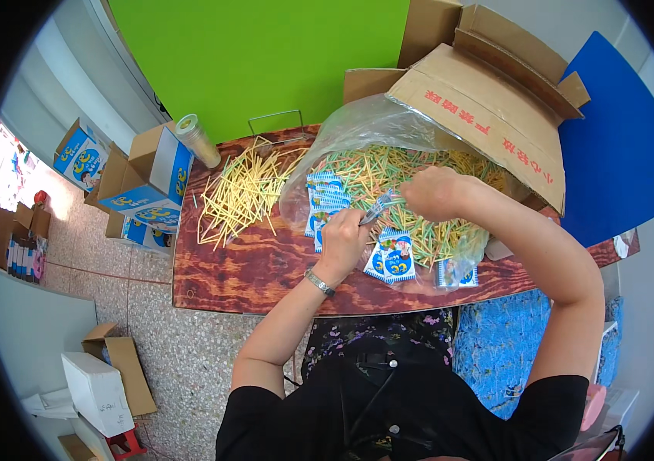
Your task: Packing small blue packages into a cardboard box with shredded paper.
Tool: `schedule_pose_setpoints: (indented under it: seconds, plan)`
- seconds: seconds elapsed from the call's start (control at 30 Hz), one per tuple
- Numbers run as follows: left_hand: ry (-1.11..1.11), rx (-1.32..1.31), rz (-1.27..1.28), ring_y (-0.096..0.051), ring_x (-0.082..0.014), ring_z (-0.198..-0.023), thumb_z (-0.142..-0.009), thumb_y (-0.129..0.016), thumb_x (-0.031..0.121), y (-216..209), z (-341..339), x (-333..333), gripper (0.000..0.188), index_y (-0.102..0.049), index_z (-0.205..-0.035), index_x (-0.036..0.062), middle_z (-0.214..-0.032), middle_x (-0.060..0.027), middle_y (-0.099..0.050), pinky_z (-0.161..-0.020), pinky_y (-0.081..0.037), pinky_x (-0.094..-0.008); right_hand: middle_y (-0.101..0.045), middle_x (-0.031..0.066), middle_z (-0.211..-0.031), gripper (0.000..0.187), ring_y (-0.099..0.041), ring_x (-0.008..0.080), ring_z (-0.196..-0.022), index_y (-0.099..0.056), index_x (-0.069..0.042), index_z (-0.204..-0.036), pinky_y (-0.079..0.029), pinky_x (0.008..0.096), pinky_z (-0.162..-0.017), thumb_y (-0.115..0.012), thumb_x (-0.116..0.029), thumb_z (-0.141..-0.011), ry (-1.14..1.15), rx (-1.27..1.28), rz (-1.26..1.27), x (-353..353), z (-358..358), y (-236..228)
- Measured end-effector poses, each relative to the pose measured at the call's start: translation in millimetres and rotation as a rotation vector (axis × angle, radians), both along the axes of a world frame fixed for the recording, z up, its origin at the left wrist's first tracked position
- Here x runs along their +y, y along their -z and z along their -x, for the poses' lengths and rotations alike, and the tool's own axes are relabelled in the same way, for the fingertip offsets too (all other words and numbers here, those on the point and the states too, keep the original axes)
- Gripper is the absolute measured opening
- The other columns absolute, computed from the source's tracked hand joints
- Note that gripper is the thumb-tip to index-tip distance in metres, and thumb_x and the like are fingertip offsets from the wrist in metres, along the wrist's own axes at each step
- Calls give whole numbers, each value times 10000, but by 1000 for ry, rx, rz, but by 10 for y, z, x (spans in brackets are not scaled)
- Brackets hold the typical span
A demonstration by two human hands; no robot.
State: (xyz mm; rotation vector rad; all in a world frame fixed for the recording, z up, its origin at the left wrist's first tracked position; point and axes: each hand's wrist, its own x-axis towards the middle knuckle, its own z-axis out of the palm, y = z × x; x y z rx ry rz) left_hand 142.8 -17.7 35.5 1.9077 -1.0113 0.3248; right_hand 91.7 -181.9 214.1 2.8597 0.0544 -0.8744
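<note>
My left hand [345, 240], with a metal watch on its wrist, is closed on a small blue-and-white packet [377, 207]. The right hand [428, 194] is closed at the packet's upper end, its fingertips near some thin pastel sticks; what exactly they pinch is too small to tell. Under both hands spreads a heap of pink, green and yellow sticks [369, 165] in a transparent plastic bag [335, 127]. Several flat packets lie in a row [325, 201] beyond my left hand. More packets [396, 257] rest near the table's front edge, with another [458, 274] farther right.
Loose yellow sticks [239, 196] cover the left of the red-brown wooden table [227, 280]. Behind them stand a transparent cylinder [198, 140] and a wire stand [277, 115]. A tipped cardboard box [488, 115] borders the heap. Blue-and-white cartons [146, 180] stand to the left.
</note>
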Motion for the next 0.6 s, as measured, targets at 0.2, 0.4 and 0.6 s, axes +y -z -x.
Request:
schedule_pose_setpoints:
  seconds: [0.2,0.4,0.6]
  plan:
    - [-3,-6,23,-614,-328,-704,-754,-717,58,-16,12,-11,137,-619,-842,17,-756,-142,-619,-621,-489,-424,-702,186,-970,193,-681,354,-963,-700,3,-941,-547,455,-780,-595,1,-779,-10,2,10,-3,-10,83]
    - [35,-141,5,-607,-316,-705,-748,-716,37,-33,-6,-3,152,-617,-860,10,-761,-132,-613,-628,-489,-419,-713,163,-952,168,-690,331,-945,-720,-22,-904,-552,429,-761,-599,-21,-787,-61,9,62,38,-49,44]
    - [115,-230,44,-615,-301,-720,-748,-729,33,-149,32,-43,190,-629,-905,-1,-759,-131,-620,-636,-495,-406,-716,151,-902,188,-703,313,-876,-730,-46,-864,-556,414,-713,-557,-119,-847,-172,7,131,163,-132,-73]
